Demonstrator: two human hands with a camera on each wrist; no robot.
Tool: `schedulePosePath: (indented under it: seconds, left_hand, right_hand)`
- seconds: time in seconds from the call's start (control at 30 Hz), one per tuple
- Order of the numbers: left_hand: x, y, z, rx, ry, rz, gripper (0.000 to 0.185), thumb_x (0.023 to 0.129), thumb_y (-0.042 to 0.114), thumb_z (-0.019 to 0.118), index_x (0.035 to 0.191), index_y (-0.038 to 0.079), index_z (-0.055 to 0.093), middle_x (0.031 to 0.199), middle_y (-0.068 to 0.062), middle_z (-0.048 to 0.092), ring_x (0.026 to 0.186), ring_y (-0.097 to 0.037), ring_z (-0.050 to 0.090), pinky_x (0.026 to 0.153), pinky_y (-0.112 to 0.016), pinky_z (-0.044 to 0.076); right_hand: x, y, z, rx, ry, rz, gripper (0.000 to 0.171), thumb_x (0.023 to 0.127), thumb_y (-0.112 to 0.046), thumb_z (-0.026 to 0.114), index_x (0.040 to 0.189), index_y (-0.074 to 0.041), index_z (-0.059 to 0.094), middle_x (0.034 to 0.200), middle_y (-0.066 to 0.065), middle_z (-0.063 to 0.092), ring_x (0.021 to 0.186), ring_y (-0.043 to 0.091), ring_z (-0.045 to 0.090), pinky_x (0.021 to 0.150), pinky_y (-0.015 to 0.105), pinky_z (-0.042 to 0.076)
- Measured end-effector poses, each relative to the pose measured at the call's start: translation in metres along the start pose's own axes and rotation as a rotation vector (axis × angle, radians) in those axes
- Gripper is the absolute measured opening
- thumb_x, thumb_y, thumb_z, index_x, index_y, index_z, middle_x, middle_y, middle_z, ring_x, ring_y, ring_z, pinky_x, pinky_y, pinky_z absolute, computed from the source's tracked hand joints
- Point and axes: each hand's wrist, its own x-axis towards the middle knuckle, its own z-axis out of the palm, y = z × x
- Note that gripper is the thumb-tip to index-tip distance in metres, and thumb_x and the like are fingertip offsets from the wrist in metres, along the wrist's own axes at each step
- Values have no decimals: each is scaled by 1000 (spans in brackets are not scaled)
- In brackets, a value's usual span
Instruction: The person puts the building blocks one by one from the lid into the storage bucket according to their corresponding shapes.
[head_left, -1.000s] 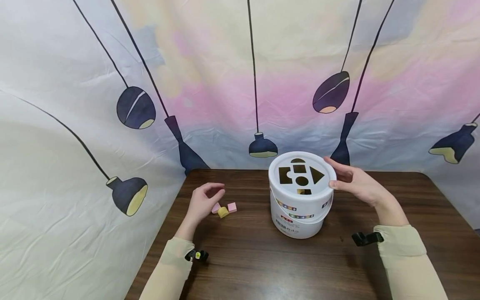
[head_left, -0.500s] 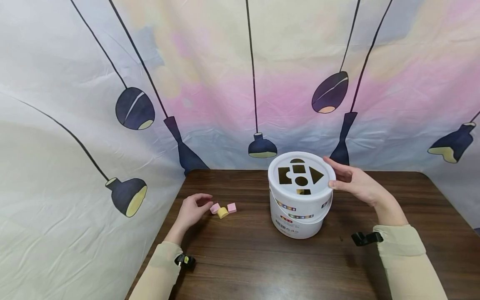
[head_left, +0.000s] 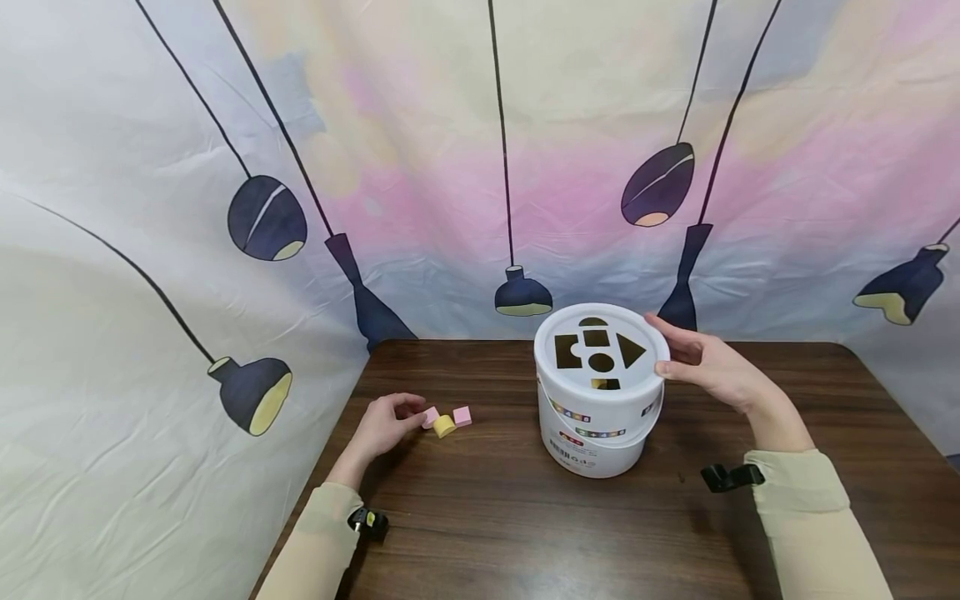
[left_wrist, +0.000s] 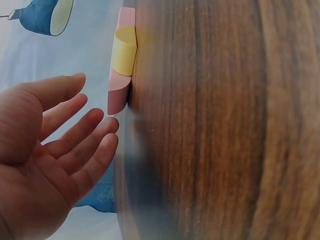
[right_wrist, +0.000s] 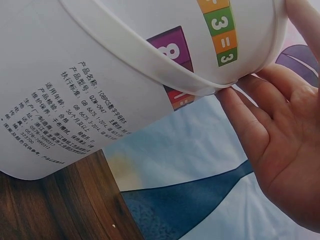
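Head view shows my left hand, fingers loosely spread and holding nothing, just beside the pink block on the bench. It looks light, stiff and smooth, so I judge pinching its flat sides best, while my right hand steadies the white bucket at its lid rim.

Left hand loosely open; right hand spread.
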Motion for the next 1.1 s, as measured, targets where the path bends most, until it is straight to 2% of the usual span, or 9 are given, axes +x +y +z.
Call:
schedulePosePath:
  seconds: [0.13, 0.33, 0.57, 0.87, 1.1]
  left_hand:
    - [0, -1, 1, 12, -19, 9, 27, 98, 18, 81, 122, 7, 79, 107, -4, 77, 91, -17, 69, 78, -36, 56]
    - [2, -2, 2, 20, -29, 31, 26, 97, 16, 82, 120, 4, 79, 104, -4, 76, 87, -15, 68, 75, -35, 56]
    - [5, 2, 4, 22, -46, 4, 29, 96, 17, 83, 122, 3, 79, 104, -5, 75, 83, -15, 65, 69, -33, 54]
    - [7, 5, 8, 104, -83, 6, 31, 97, 14, 82, 124, 0, 78, 104, -6, 73, 85, -15, 62, 74, -35, 54]
    - [4, 6, 9, 138, -76, 2, 32, 97, 13, 81, 125, -1, 77, 107, -8, 71, 87, -18, 61, 77, -37, 53]
  right_hand:
    - [0, 0, 0, -2, -2, 6, 77, 104, -4, 69, 169, -5, 27, 167, 28, 32, 132, -7, 53, 102, 17, 49]
    - [0, -1, 0, -20, -1, 14, 77, 104, -5, 69, 169, -6, 28, 167, 27, 33, 132, -8, 52, 102, 16, 49]
    - [0, -3, 0, -26, 0, 20, 77, 104, -5, 69, 169, -5, 28, 167, 26, 34, 132, -9, 52, 101, 16, 48]
    - [-1, -2, 0, -26, 3, 25, 78, 104, -6, 70, 169, -5, 27, 167, 25, 34, 132, -8, 52, 101, 16, 49]
    - [0, -1, 0, -8, 0, 9, 77, 104, -4, 69, 169, -5, 28, 168, 27, 31, 132, -7, 53, 102, 16, 49]
